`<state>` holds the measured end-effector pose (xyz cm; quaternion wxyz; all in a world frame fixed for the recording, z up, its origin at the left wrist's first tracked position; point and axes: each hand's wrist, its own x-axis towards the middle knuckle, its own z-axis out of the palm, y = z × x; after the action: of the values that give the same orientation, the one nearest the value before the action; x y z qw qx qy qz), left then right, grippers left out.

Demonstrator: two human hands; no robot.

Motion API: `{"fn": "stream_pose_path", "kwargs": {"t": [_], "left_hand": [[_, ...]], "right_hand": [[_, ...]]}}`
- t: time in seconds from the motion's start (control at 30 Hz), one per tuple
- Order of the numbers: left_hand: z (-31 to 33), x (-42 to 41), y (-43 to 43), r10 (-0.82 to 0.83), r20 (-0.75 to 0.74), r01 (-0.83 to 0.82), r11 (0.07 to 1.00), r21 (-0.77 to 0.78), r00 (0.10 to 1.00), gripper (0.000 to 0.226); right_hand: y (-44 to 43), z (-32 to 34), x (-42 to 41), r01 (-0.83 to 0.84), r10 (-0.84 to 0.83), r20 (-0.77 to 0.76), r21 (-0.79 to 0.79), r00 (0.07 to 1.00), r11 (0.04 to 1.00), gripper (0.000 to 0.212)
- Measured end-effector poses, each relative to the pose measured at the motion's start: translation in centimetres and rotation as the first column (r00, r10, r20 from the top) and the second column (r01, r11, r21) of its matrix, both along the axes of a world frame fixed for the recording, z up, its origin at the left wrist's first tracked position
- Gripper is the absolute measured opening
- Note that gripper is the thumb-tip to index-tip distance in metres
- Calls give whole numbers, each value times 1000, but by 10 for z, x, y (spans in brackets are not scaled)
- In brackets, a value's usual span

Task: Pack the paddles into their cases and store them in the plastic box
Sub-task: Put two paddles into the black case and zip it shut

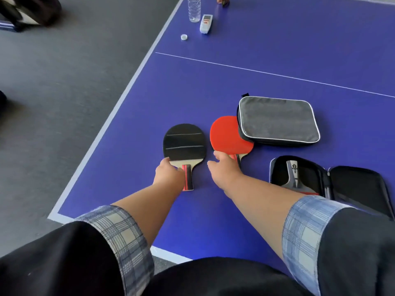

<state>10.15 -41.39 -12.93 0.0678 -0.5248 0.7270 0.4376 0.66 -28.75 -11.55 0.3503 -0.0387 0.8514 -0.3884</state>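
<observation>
A black-faced paddle (184, 142) lies flat on the blue table (213, 86). My left hand (168, 173) grips it at the neck, where blade meets handle. To its right a red-faced paddle (226, 135) lies with its right edge tucked under a closed grey case (277, 122). My right hand (223, 167) covers and holds its handle. An open black case (352, 184) at the right holds a third paddle (292, 174) with a grey handle. No plastic box is in view.
At the far end of the table stand a water bottle (194, 9), its loose cap (183, 36) and a white device (206, 23). The table's white-lined edge runs diagonally on the left, with grey floor (64, 92) beyond. Dark bags (30, 11) sit at the top left.
</observation>
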Motion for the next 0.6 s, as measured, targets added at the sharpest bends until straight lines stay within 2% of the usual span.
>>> {"fn": "stream_pose_path", "kwargs": {"t": [0.07,0.27,0.33,0.47,0.57,0.6], "left_hand": [[-4,-6,-22,52,-11,-51,998,34,999,19],[-14,-24,-56,67,16,-69,992,102,998,7],[-18,-31,-60,72,23,-74,994,86,997,12],[-22,-36,-68,156,137,-171,980,99,978,33],[-18,-32,-70,192,37,-196,972,133,981,30],[-15,-32,-68,213,-11,-208,965,161,977,29]], "right_hand": [[-18,-3,-8,5,-6,54,28,999,1000,57],[-63,-13,-18,57,-73,156,108,985,992,44],[-75,-17,-19,84,-104,173,118,979,990,45],[-87,-20,-23,160,-183,177,137,967,978,39],[-82,-18,-30,228,-240,192,79,952,970,40],[-79,-16,-33,264,-267,211,42,940,964,32]]}}
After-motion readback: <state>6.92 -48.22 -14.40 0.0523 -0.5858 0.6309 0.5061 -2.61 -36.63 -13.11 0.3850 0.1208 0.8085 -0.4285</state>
